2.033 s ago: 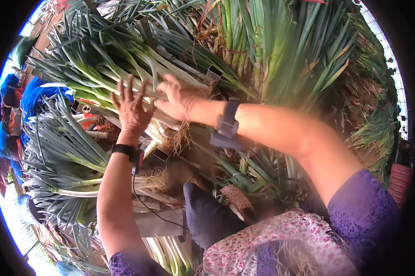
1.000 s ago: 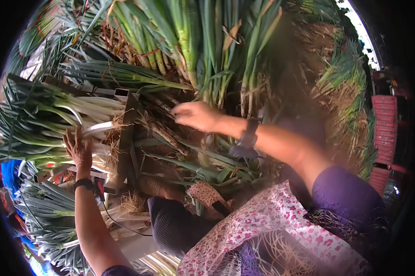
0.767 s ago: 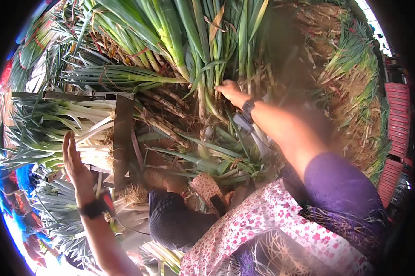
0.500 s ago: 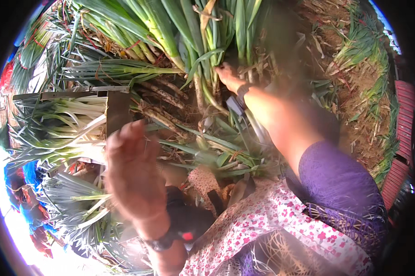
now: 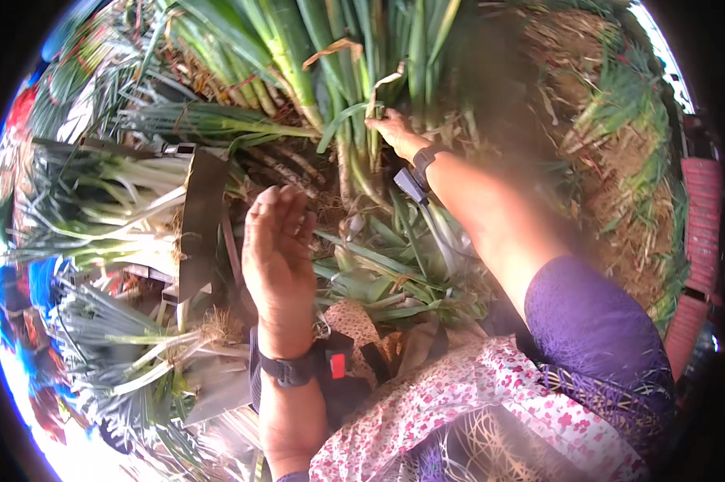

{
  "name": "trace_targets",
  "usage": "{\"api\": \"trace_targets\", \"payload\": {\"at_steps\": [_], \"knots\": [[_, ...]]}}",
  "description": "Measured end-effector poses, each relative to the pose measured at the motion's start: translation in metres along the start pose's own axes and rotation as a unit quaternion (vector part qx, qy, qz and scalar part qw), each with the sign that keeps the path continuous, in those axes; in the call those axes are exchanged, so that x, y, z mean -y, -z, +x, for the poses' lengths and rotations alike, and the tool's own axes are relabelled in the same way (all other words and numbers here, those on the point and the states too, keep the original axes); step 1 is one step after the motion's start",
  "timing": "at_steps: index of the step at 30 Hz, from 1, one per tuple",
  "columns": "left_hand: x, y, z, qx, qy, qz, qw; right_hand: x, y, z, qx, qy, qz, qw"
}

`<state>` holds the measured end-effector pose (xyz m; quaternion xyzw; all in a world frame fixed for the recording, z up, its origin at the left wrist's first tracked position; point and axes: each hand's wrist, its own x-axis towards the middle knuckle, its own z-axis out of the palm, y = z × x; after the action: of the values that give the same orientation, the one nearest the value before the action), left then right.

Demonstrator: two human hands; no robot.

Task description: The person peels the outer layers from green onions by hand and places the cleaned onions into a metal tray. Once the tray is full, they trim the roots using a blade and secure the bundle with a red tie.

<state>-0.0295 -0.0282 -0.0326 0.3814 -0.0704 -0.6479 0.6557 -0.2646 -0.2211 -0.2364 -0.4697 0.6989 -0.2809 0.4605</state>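
Tall, thick green onions (image 5: 298,84) stand upright in a bunch at the top middle, their leaves running past the upper edge. My right hand (image 5: 393,132) reaches in to the lower part of this bunch, its fingers closed around a green onion stalk. My left hand (image 5: 280,249) is raised in the middle with its fingers stretched and a little curled, and holds nothing that I can see. Close to its left stands a dark flat panel (image 5: 205,225), with a pile of trimmed white-stemmed green onions (image 5: 129,209) beyond it. Loose cut leaves (image 5: 395,281) lie below my right hand.
More green onions with roots (image 5: 153,353) lie at the lower left. Bundles tied with red string (image 5: 81,60) fill the far left. On the right, bare soil (image 5: 620,233) carries dry scraps and a row of green onions (image 5: 620,112). A red ribbed piece (image 5: 702,217) stands at the right edge.
My left hand has moved right and slightly up, away from the panel, which is now less covered. My right hand stays at the green onion stalks, shifted slightly left.
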Motion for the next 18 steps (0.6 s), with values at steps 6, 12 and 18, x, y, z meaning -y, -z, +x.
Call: {"api": "trace_targets", "payload": {"at_steps": [6,12,18], "knots": [[-0.001,0.016,-0.025,0.006,-0.007,-0.015,1.0,0.004,-0.004,-0.027,-0.105,0.068,0.218,0.968],[0.001,0.012,-0.034,0.001,-0.038,0.034,0.999,0.104,0.079,-0.148,-0.022,0.195,0.301,0.933],[0.035,-0.024,-0.054,0.081,-0.056,0.09,0.991,0.193,0.139,-0.24,0.069,0.318,0.084,0.942]]}}
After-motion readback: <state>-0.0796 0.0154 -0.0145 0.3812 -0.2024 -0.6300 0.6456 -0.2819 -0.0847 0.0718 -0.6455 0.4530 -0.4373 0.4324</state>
